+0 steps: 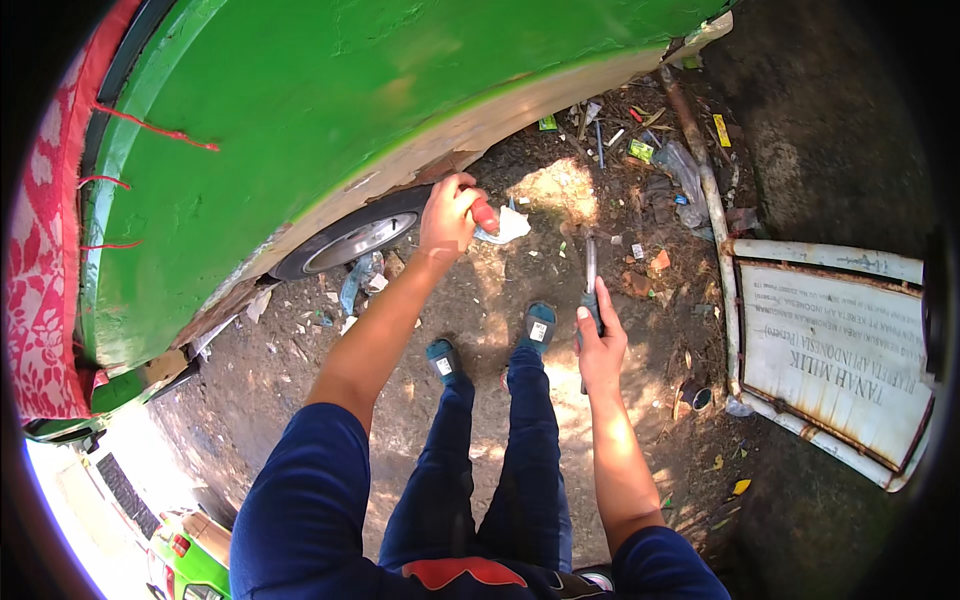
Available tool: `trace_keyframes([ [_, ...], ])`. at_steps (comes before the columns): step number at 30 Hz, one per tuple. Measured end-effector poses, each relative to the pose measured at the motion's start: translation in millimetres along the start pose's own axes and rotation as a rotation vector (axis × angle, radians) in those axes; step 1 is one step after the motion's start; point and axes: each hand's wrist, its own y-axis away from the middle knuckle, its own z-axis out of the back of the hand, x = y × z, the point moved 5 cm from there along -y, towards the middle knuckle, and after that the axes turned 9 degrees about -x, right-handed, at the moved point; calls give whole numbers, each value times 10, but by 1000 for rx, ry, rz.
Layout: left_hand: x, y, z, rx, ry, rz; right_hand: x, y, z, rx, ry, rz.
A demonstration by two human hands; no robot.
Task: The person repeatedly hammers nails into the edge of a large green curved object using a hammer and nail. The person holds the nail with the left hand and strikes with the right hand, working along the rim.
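Observation:
My left hand (pixel 448 214) is beside the rusted lower edge of a green vehicle's body panel (pixel 420 97), just above a wheel (pixel 360 241). Its fingers wrap around a red rounded object (pixel 485 217), which looks like a handle; the rest of it is hidden by the hand. In my right hand (pixel 604 349) is a hand tool with a metal shaft (pixel 591 259) and a dark grip, pointing away from me over the ground. Its far end is too unclear to name. The vehicle's lower border shows beige filler or bare paint and rust.
A rusty metal pole (pixel 701 161) and a white framed sign (pixel 829 360) with writing stand at the right. Plastic scraps and litter (pixel 682 176) cover the dirt ground (pixel 480 300). A red patterned cloth (pixel 49 300) hangs at the left; another green vehicle (pixel 187 559) is at lower left.

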Motion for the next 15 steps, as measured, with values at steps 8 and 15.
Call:
trace_keyframes([
  [8,403,346,445,-512,305,350,-41,28,-144,86,134,131],
  [15,606,271,399,-553,562,334,-38,107,-299,147,194,140],
])
